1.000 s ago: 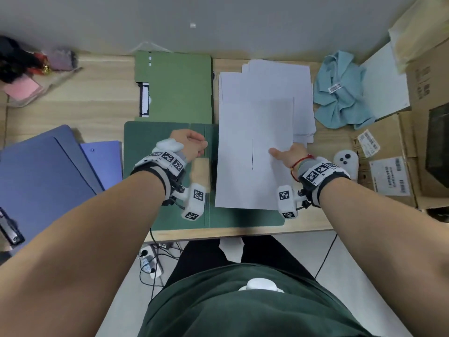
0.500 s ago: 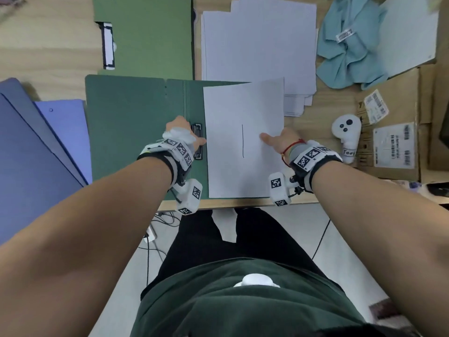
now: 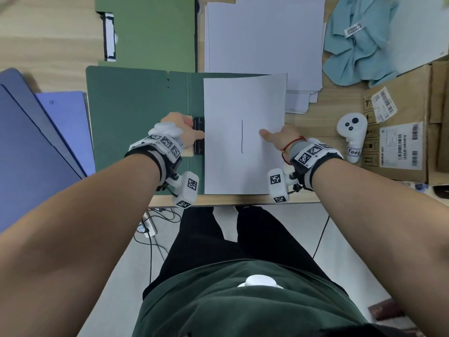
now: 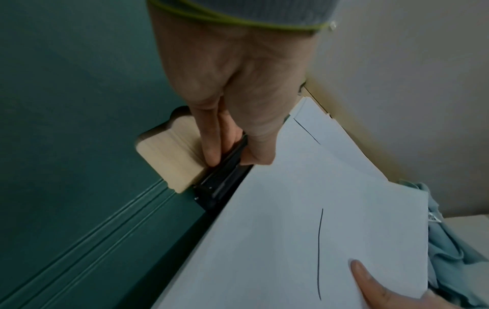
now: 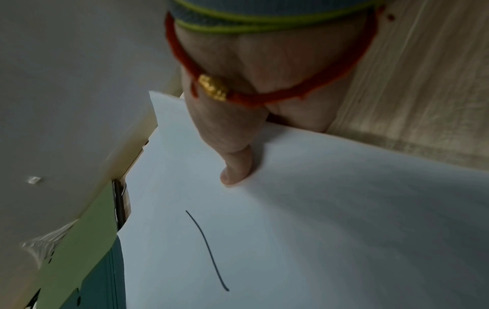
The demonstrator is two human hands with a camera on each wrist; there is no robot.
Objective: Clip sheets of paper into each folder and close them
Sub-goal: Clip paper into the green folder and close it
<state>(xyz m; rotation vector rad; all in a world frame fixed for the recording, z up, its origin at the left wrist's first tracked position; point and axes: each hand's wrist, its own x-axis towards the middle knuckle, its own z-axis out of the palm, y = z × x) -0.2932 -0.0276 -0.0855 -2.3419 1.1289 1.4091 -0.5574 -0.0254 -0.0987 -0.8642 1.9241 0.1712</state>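
Note:
A dark green folder [image 3: 136, 105] lies open at the table's front edge. On its right half lies a white sheet [image 3: 243, 98] marked with one black line, its left edge against the black clip [image 3: 199, 142] by the spine. My left hand [image 3: 184, 128] pinches that clip [image 4: 219, 188] between forefinger and thumb [image 4: 235, 161]. My right hand [image 3: 274, 136] holds the sheet's right edge, thumb [image 5: 232, 173] on top of the paper [image 5: 317, 230] and the fingers hidden beneath. That edge is slightly raised.
A lighter green folder [image 3: 150, 32] lies shut behind, a stack of white paper [image 3: 262, 37] to its right. Blue folders [image 3: 29, 142] lie at the left. A pale blue cloth [image 3: 357, 45], a white controller [image 3: 352, 135] and a cardboard box [image 3: 401, 117] are at the right.
The sheet has slid left and towards me until its edge meets the clip. My left hand has settled on the clip. The head view has tilted down.

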